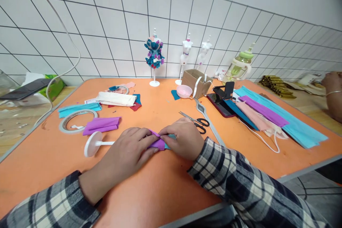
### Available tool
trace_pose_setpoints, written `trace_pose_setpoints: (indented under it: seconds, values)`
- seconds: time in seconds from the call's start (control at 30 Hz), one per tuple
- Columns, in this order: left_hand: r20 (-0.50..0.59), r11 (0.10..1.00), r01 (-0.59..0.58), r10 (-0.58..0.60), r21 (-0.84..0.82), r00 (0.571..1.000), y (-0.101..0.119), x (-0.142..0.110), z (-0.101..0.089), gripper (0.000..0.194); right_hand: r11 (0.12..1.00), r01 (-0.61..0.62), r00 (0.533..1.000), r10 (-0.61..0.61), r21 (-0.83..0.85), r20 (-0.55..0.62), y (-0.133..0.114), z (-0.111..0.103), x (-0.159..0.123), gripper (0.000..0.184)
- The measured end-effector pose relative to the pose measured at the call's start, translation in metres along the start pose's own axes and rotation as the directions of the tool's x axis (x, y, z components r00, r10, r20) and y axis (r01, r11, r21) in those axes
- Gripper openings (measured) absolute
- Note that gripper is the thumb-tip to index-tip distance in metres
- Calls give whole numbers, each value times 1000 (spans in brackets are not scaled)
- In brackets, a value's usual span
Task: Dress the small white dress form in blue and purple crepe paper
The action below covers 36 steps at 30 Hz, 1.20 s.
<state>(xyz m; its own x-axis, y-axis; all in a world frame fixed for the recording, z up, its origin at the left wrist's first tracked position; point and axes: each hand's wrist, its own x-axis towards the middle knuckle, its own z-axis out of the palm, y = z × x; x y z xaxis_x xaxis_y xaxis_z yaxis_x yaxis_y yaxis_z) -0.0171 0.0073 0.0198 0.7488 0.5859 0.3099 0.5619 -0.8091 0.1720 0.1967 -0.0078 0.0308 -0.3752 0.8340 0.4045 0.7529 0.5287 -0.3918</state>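
A small mannequin on a white stand (94, 144) lies on its side at the table's front; most of its body is hidden by my hands. Purple crepe paper (158, 144) is around it, and a bit of teal material (168, 146) shows at the right end. My left hand (130, 149) is closed over the mannequin, its fingers pressing the purple paper. From the other side my right hand (184, 139) pinches the paper's upper edge between thumb and fingers. Black-handled scissors (199, 124) rest just beyond my right hand.
Left are a tape roll (65, 124) and a folded purple paper piece (103, 125). A decorated mannequin (155, 55), a pink bowl (184, 91) and a cardboard box (196, 80) stand behind. Crepe paper sheets (299, 128) lie right, with another person's arm (333, 96) beyond.
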Motion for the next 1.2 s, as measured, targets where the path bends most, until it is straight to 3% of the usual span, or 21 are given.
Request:
trace_pose_setpoints:
  seconds: [0.27, 0.4, 0.57, 0.7, 0.83, 1.07, 1.2]
  values:
    - [34, 997, 42, -39, -66, 999, -5, 3, -2, 29, 993, 100, 995, -98, -60, 35, 7, 3, -4, 12]
    - [-23, 981, 136, -140, -136, 990, -6, 2, -2, 27, 992, 112, 993, -109, -53, 47, 7, 2, -4, 14]
    - [-131, 973, 182, -201, -144, 971, -7, -2, 1, 40, 990, 130, 991, -129, -52, 18, 7, 3, -5, 17]
    - [-108, 982, 155, -166, -108, 980, -7, -3, 1, 55, 971, 193, 981, -192, -145, 22, 8, 5, -7, 19]
    - [-79, 986, 151, -157, -73, 985, -8, -1, 1, 44, 951, 212, 977, -204, -225, 61, 7, 5, -9, 23]
    - [-54, 984, 159, -164, -85, 985, -6, 1, -2, 35, 966, 182, 983, -173, -186, 62, 10, 7, -8, 19]
    - [-41, 976, 166, -173, -138, 984, -5, 2, -3, 30, 935, 209, 978, -208, -286, 32, 8, 7, -10, 19]
